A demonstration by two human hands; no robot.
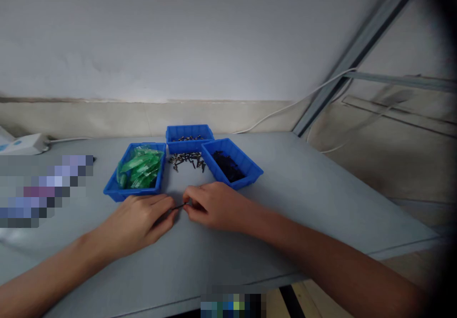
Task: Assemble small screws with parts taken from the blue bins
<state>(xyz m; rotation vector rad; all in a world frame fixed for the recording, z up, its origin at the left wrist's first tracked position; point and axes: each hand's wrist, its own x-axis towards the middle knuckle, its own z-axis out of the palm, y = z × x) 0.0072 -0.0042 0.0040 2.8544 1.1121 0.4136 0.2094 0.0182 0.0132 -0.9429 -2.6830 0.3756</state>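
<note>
My left hand and my right hand meet above the grey table, fingertips pinched. Between them runs a thin dark strip-like piece, with one end in each pinch. It is too small to tell its exact kind. Just behind my left hand stands a blue bin holding green, shiny plastic pieces. Beyond my right hand, another blue bin contains small black parts. A loose pile of small metal parts, which look like screws, lies between the bins.
A third blue bin with small metal parts stands at the back near the wall. At far left are a white power strip and a pixelated object. A metal frame post and a white cable are at right.
</note>
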